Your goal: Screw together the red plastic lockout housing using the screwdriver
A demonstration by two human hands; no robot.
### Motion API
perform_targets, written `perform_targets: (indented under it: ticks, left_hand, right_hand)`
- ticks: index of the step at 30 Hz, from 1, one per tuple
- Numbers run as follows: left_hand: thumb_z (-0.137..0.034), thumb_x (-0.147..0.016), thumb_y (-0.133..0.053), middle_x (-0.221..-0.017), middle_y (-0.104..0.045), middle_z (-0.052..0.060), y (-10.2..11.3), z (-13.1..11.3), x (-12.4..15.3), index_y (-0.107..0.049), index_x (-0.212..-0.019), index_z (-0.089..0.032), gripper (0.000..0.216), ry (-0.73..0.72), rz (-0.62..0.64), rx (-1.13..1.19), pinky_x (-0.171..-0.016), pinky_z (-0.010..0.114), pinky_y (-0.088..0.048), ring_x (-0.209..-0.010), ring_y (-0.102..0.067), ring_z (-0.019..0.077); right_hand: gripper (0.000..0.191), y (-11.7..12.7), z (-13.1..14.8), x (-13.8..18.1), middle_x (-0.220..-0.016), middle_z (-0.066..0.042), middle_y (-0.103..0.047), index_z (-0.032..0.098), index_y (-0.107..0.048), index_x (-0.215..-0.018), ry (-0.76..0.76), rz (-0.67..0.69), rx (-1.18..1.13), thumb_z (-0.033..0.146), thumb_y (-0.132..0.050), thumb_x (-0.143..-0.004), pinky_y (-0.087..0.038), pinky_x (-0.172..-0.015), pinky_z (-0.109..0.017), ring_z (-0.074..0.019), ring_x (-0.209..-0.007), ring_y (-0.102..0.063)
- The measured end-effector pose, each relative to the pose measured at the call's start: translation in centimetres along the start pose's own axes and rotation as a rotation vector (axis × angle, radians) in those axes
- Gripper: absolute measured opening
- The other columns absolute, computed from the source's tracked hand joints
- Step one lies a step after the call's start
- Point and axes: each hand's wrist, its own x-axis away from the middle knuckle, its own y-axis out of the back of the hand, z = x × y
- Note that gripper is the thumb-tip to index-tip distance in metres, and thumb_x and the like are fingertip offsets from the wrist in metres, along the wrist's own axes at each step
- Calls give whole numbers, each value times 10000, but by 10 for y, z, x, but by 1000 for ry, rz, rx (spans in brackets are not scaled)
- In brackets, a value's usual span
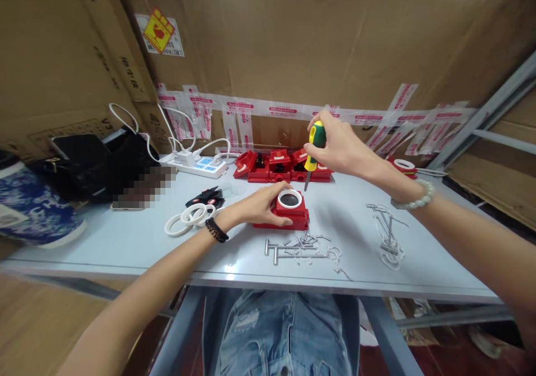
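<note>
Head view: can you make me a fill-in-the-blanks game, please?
1. The right hand holds a screwdriver with a green and ____ handle.
2. The left hand holds a ____ box with a white ring on top.
3. The left wrist wears a ____ band.
Missing words: yellow, red, black.

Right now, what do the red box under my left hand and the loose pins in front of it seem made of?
Red box: probably moulded plastic, uniform colour, smooth semi-gloss faces. Loose pins: likely metal, silvery with bright glints; steel or plated, cannot tell.
</note>
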Motion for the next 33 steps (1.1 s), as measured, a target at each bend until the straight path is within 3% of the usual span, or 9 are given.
perform_targets:
  ticks: [14, 22, 25, 28, 31, 33]
  left_hand:
    - [-387, -692, -739, -1143, -589, 86, -1, 0, 0, -479, -1161, -198, 569, 0, -4, 20, -890, 394, -452, -1017, -574, 257]
    - [-403, -698, -732, -1149, -584, 79, 1, -2, 0, -468, -1169, -214, 572, -8, 1, 4, -877, 388, -454, -1018, -573, 258]
    - [-400, -709, -723, -1142, -583, 77, 1, -1, 1, -469, -1154, -217, 545, -14, 2, 3, -873, 381, -454, -1014, -574, 255]
    - [-400, -711, -725, -1134, -585, 78, 1, 0, 1, -468, -1157, -210, 549, -18, 8, -1, -862, 375, -456, -1004, -575, 251]
    - [-412, -712, -724, -1129, -584, 79, 1, 0, 1, -466, -1159, -209, 555, -25, 9, -9, -862, 379, -455, -1000, -574, 251]
    - [-407, -714, -723, -1130, -582, 80, 1, 0, 0, -469, -1147, -208, 540, -23, 5, -9, -869, 379, -453, -1007, -572, 251]
  right_hand:
    - [251, -13, -9, 2, -765, -39, -570, 206, -468, -980, -58, 39, 5, 263, -560, -754, -393, -619, -326, -193, -675, -509]
    - [443, -9, -3, 4, -734, -100, -578, 155, -506, -1011, 12, 42, 312, 561, -393, -876, -371, -604, -356, -257, -691, -534]
    - [326, -2, -1, 0, -771, -101, -600, 158, -539, -994, 47, 84, 301, 438, -410, -887, -375, -636, -349, -238, -708, -540]
    - [253, 7, 2, -3, -843, -86, -624, 167, -556, -1026, 96, 196, 171, 273, -475, -811, -386, -672, -333, -217, -753, -544]
    - [274, 11, 6, -2, -841, -69, -623, 187, -555, -1040, 84, 267, 94, 281, -488, -792, -389, -641, -325, -209, -733, -540]
    - [257, 9, 8, 0, -783, -69, -608, 185, -554, -1005, 59, 239, 116, 346, -471, -824, -382, -617, -338, -216, -692, -528]
